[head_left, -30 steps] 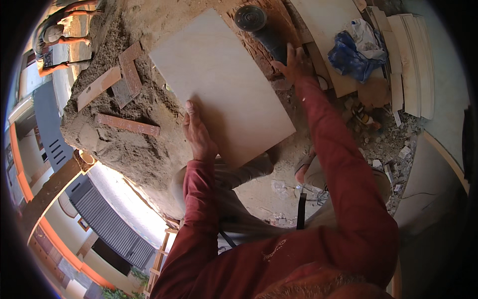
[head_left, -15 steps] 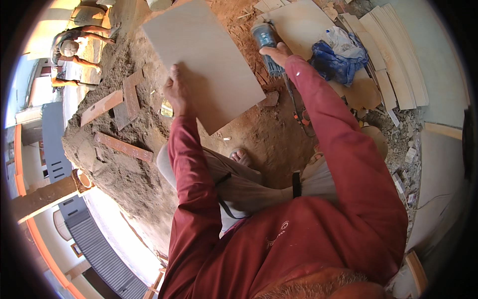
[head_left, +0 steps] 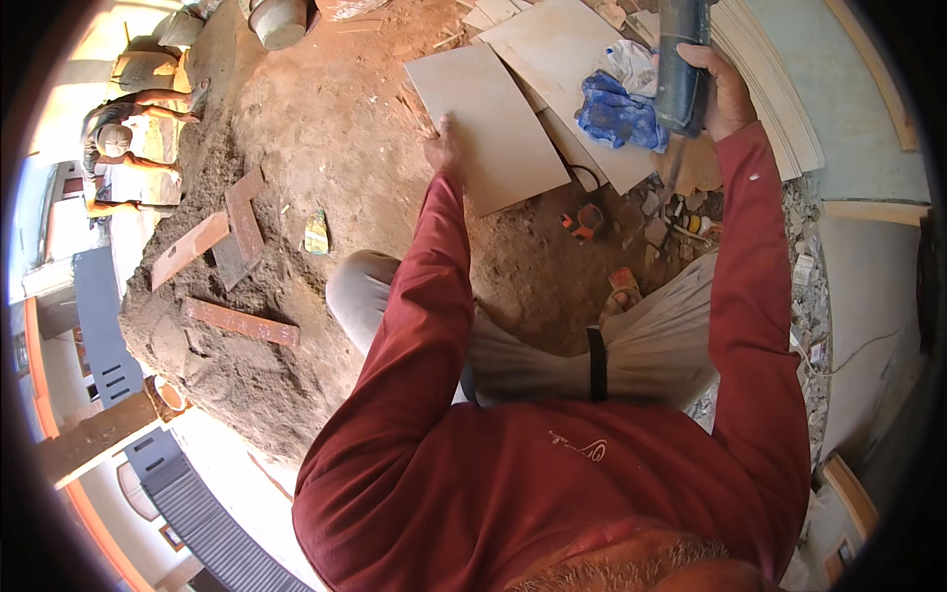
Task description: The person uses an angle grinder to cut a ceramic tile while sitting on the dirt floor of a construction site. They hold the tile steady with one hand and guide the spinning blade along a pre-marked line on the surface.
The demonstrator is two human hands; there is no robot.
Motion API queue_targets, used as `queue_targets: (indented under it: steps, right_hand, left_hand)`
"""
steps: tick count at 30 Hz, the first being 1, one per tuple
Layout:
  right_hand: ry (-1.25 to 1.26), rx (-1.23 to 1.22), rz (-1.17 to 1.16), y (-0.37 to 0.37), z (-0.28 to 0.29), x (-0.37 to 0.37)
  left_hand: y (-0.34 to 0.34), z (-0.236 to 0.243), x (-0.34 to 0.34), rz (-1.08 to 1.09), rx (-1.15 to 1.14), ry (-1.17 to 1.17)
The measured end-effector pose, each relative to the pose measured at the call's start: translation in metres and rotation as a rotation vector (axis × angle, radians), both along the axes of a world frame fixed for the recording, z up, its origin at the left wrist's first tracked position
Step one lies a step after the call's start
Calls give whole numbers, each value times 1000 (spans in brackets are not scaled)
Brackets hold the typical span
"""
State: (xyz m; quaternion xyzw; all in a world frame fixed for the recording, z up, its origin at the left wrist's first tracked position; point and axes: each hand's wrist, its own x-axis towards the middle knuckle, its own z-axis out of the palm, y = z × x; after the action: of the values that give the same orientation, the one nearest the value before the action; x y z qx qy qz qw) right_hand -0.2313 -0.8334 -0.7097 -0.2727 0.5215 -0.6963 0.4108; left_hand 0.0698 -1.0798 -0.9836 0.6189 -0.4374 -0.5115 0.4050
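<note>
A beige rectangular tile (head_left: 491, 126) lies flat on the reddish dirt floor ahead of me. My left hand (head_left: 445, 153) presses on its near left edge, fingers spread on the tile. My right hand (head_left: 718, 91) is raised at the upper right, closed around a dark cylindrical power tool (head_left: 681, 59) that points up out of view. Both arms wear red sleeves. A blue cloth (head_left: 617, 113) sits on another pale tile (head_left: 562, 49) between the two hands.
A stack of pale tiles (head_left: 779, 89) lies at the right. Rubble and small scraps (head_left: 651, 222) litter the floor below the cloth. A dirt mound with reddish planks (head_left: 237, 227) lies left. Another person (head_left: 128, 138) crouches far left. A bucket (head_left: 278, 20) stands at top.
The tile has gone down from a raised position to lie flat on the floor. My right hand left the tile's edge and now grips the dark tool.
</note>
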Motion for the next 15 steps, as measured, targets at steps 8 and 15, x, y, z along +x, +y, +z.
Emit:
queue_targets:
  steps: [8, 15]
  right_hand:
    - [6, 130, -89, -11, -37, 14]
    - [88, 69, 53, -31, -26, 40]
  left_hand:
    - [10, 43, 29, -367, -4, -910]
    - [1, 41, 47, -466, 76, -984]
